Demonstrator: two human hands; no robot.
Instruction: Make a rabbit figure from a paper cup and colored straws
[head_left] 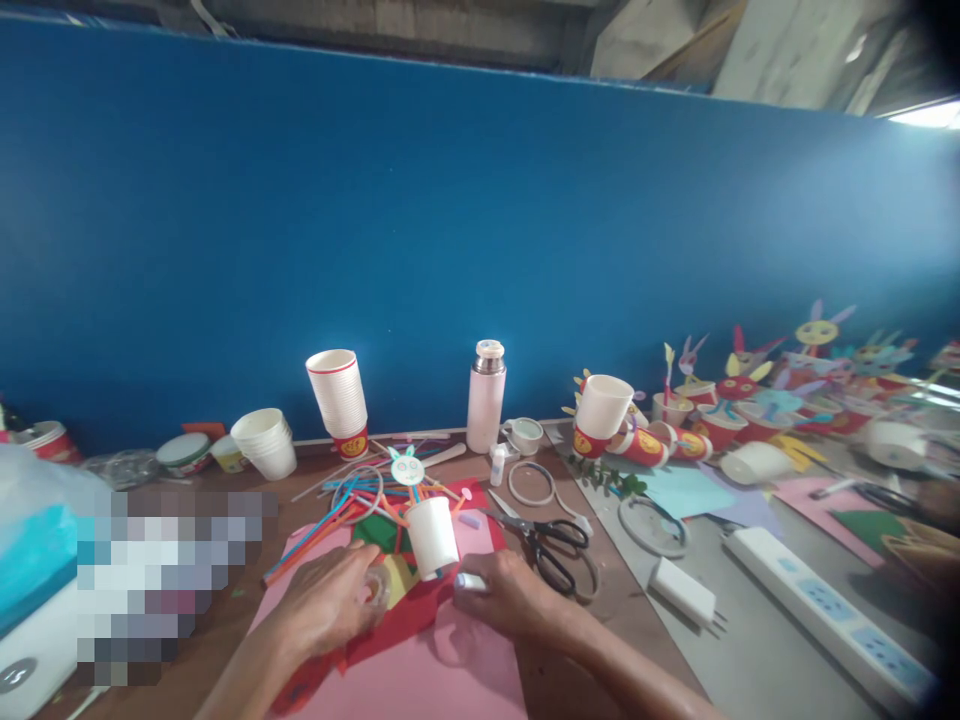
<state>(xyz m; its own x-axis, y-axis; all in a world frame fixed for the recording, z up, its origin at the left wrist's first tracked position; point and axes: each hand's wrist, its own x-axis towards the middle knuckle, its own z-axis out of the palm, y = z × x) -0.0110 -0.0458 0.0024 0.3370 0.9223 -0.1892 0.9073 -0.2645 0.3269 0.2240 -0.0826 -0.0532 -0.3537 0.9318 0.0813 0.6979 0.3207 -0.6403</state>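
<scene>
My left hand (334,600) is curled round a clear roll of tape (373,588) above the pink and red paper. My right hand (501,592) is closed on a small white object (470,582), perhaps a marker or glue tube. Between and just beyond the hands, a white paper cup (433,538) stands slightly tilted, with a pale cat-like paper face (407,468) above it on a blue stem. Red paper (397,632) and pink paper (450,690) lie beneath. Black-handled scissors (551,540) lie open to the right of my right hand.
Stacked cups (336,395), a pink thermos (487,400) and pipe cleaners (319,535) are at the back. A power strip (832,610) and charger (684,592) lie right, below several cup figures (739,390). A co-worker's hand (926,560) shows far right.
</scene>
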